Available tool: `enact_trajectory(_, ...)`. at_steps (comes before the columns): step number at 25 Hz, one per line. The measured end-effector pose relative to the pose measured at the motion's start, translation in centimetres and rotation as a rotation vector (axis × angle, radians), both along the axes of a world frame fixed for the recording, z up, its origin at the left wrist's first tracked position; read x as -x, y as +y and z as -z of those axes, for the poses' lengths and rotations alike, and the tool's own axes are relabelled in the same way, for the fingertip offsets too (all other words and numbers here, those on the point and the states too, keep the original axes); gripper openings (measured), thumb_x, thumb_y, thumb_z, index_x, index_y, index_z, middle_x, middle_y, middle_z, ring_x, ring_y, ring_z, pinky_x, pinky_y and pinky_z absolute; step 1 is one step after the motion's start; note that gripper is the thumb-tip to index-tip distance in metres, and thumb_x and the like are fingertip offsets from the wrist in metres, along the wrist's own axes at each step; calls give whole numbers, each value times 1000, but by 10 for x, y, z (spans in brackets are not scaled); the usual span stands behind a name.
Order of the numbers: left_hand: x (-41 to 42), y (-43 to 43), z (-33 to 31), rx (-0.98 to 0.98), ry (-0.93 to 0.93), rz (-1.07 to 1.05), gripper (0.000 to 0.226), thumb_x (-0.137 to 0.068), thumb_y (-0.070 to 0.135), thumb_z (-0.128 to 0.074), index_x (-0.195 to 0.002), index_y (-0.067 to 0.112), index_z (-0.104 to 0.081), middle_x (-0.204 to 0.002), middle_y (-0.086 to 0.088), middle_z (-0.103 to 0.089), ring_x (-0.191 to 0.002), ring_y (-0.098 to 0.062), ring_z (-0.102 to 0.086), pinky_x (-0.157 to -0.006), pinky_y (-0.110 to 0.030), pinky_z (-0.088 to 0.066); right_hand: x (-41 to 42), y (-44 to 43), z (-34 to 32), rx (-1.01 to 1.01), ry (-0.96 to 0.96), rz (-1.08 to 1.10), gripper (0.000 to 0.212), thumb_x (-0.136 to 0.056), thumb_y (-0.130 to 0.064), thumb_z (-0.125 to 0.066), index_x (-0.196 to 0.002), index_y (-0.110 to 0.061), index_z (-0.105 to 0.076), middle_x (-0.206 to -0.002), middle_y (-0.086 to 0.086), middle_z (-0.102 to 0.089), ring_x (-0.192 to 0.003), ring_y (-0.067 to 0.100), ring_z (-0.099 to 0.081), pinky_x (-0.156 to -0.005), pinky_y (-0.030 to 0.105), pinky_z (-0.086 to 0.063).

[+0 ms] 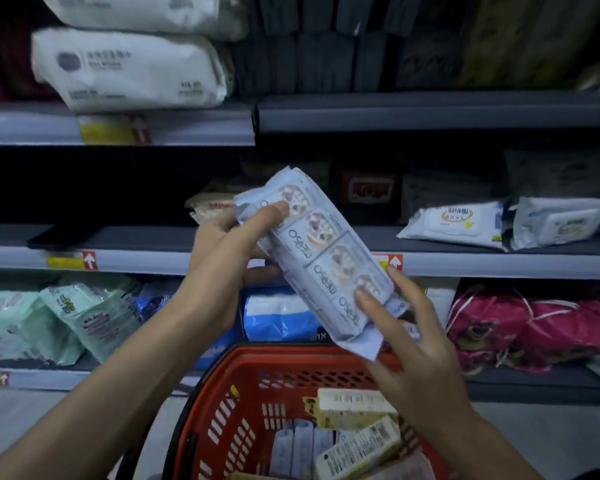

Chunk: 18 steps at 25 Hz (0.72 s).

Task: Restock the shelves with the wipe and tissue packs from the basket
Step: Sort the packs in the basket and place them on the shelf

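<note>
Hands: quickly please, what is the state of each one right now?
Left hand: closed, grips the upper end of the pack.
Right hand: closed, pinches the lower end of the same pack, thumb on its front.

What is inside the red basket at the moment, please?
Inside the red basket lie two yellow packs with barcodes and a row of pale packs. The right hand and forearm cover its right side.
</note>
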<state>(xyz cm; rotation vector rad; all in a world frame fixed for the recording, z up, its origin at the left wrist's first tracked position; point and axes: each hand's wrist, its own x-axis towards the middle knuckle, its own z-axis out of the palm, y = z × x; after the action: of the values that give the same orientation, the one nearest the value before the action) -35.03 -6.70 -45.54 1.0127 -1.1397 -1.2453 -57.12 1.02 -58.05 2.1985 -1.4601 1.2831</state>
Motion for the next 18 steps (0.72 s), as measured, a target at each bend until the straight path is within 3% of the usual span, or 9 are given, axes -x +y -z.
enact_trajectory(1, 3, 1, -12, -1, -34, 7, 21, -90, 26, -77, -105, 12, -74, -101, -12, -80, -79, -21, -73, -63, -33, -62, 1, -4, -7, 85, 18, 65, 50, -105, -15, -50, -152, -32, -46, -159, 12, -39, -131, 41, -56, -91, 49, -62)
enact_trajectory(3, 9, 0, -35, -4, -92, 27, 29, -88, 29, -79, -110, 10, -73, -100, -12, -80, -76, -19, -74, -65, -32, -62, 2, -10, -22, 174, 48, 118, 57, -100, -3, -52, -152, -26, -46, -155, 12, -45, -140, 36, -49, -106, 51, -53)
enact_trajectory(7, 14, -6, -82, 32, -138, 11, 40, -86, 35, -79, -115, 9, -72, -90, -4, -80, -62, -13, -70, -63, -30, -60, -1, -17, -65, 266, 134, 51, 60, -96, 9, -37, -148, -14, -54, -155, 16, -50, -144, 31, -50, -107, 41, -51)
enact_trajectory(10, 14, -12, -115, 111, -157, 3, 51, -84, 50, -79, -117, 13, -71, -100, -1, -81, -80, -14, -76, -81, -36, -60, -8, -34, -101, 307, 34, -38, 63, -90, 8, -40, -148, -14, -51, -154, 9, -53, -145, 23, -50, -115, 37, -46)
enact_trajectory(12, 12, -13, -134, 218, -140, 1, 49, -88, 54, -74, -117, 14, -71, -105, -3, -80, -91, -18, -78, -88, -38, -62, -21, -47, -126, 321, -150, -93, 66, -89, 14, -49, -148, -14, -51, -147, 2, -59, -133, 14, -61, -108, 33, -53)
enact_trajectory(13, 12, -14, -142, 283, -121, 10, 45, -93, 52, -69, -116, 14, -72, -105, -4, -79, -92, -18, -78, -87, -36, -63, -30, -54, -141, 314, -269, -107, 66, -87, 17, -59, -147, -11, -54, -136, -2, -68, -118, 4, -68, -98, 24, -57)
enact_trajectory(15, 9, -20, -153, 349, -99, 47, 38, -101, 46, -60, -116, 14, -73, -105, -3, -80, -95, -15, -78, -85, -32, -63, -52, -74, -177, 259, -510, -115, 52, -90, 7, -72, -139, -6, -65, -101, -26, -72, -82, -15, -61, -74, 6, -47)
enact_trajectory(16, 7, -25, -155, 327, -107, 49, 35, -103, 44, -58, -115, 15, -74, -104, -2, -80, -95, -14, -77, -86, -33, -63, -63, -88, -194, 202, -609, -115, 41, -93, -4, -73, -133, -8, -70, -91, -33, -69, -77, -16, -58, -69, 7, -45)
enact_trajectory(18, -1, -37, -149, 191, -163, 30, 29, -104, 35, -57, -115, 14, -74, -104, -4, -80, -92, -15, -78, -84, -34, -63, -79, -121, -222, 57, -629, -52, 33, -96, -26, -73, -128, -15, -74, -100, -20, -77, -91, -6, -65, -72, 22, -52)
